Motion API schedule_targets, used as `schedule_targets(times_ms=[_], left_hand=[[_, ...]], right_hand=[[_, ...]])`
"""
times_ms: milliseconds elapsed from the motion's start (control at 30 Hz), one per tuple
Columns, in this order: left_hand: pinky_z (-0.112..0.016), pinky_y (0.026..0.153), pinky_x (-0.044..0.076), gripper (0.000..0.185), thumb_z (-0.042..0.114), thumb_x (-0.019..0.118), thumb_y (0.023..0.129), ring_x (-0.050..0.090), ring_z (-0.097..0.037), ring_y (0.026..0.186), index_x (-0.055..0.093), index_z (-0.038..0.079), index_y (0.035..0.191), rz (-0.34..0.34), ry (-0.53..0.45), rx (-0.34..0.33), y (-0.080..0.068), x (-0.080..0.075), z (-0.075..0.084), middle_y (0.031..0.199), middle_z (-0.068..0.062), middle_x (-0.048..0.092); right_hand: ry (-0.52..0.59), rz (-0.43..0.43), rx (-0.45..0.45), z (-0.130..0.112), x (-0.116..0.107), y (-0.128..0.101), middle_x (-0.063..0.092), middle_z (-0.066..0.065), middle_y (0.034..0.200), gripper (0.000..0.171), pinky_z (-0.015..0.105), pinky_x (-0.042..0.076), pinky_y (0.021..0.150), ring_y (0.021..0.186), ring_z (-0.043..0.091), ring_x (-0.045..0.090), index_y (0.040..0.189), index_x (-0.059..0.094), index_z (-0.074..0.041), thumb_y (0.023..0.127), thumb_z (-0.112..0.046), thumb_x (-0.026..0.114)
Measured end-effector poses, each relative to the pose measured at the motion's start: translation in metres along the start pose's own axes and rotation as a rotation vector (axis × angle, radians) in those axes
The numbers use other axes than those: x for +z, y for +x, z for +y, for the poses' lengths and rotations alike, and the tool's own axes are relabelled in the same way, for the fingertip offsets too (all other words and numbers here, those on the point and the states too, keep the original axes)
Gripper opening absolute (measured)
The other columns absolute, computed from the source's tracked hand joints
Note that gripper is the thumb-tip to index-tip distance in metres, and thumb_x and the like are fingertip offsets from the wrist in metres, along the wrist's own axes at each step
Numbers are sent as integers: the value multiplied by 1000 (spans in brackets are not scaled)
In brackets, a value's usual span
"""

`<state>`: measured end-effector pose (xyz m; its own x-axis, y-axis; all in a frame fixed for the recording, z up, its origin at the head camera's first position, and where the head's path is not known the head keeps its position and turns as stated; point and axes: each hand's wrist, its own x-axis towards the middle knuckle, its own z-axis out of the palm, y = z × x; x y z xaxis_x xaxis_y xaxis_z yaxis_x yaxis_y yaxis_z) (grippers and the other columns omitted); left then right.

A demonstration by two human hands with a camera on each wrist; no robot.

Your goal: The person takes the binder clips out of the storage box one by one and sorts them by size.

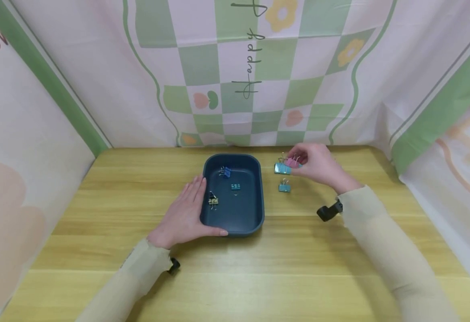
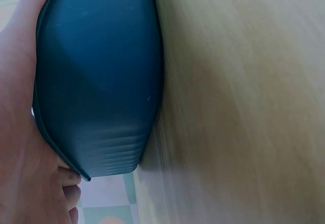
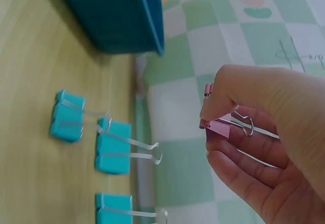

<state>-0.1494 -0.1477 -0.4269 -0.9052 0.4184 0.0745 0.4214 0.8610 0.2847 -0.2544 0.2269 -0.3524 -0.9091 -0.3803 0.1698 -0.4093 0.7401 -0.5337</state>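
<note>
1. From the head view we see a dark blue tray on the wooden table, its far edge near the table's far edge.
2. Only this view shows us the tray's inside: a blue clip by the far left corner, a small teal clip near the middle, and a gold-toned clip beside the left edge.
3. The right wrist view shows us plainly what the right hand grasps: a pink clip, pinched between thumb and fingers, raised off the table, its wire handles turned towards the palm. From above, the hand partly covers it.
4. That wrist view also gives us three teal binder clips on the table; overhead, they lie off the tray's right edge, two near the table's far edge, partly behind the hand, and one a little nearer the person.
5. The left hand is not clenched: we see its fingers extended along the tray's left edge, thumb reaching along the near left corner.
6. The left wrist view adds the tray's outer wall, with that hand against the rim.
</note>
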Motion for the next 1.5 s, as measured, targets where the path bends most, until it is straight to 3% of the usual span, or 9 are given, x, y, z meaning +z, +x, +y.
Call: schedule_targets(times_ms=[367,633,800,1033,1367,1500], left_hand=[[-37,123,4,148,101,48,63,-6,-20,154,3,1,162,-2,-6,2,1,-1,0,169,-14,-3],[-37,123,4,148,102,47,62,-6,-20,154,1,2,162,-9,6,-3,1,-1,0,169,-14,-2],[-37,123,4,149,102,47,62,-6,-21,154,2,2,162,-10,10,-3,1,-1,0,169,-14,-2],[-38,123,5,149,102,47,62,-5,-21,154,2,2,162,-4,7,3,1,0,-1,169,-16,0],[-36,123,3,148,102,47,62,-7,-20,154,0,3,162,-14,6,-5,0,0,0,169,-14,-4],[-36,123,2,149,102,47,62,-7,-19,154,0,3,162,-19,4,-11,0,0,1,169,-12,-5]], right_hand=[[9,-48,64,31,-5,-15,69,14,99,43,45,55,83,90,29,65,119,64,6,79,-1,81],[74,-102,77,56,3,-26,70,14,100,41,38,59,81,90,29,67,116,65,7,80,2,83],[115,-149,158,70,13,-33,68,11,102,45,36,58,82,92,26,65,119,63,4,79,2,82],[96,-163,165,76,20,-40,67,15,106,49,48,56,88,96,30,64,121,61,6,78,0,83],[94,-154,138,82,24,-41,66,13,104,50,45,55,87,94,28,64,120,61,6,76,0,84],[98,-148,147,77,17,-41,66,16,110,60,49,54,91,99,31,64,129,59,6,80,-14,88]])
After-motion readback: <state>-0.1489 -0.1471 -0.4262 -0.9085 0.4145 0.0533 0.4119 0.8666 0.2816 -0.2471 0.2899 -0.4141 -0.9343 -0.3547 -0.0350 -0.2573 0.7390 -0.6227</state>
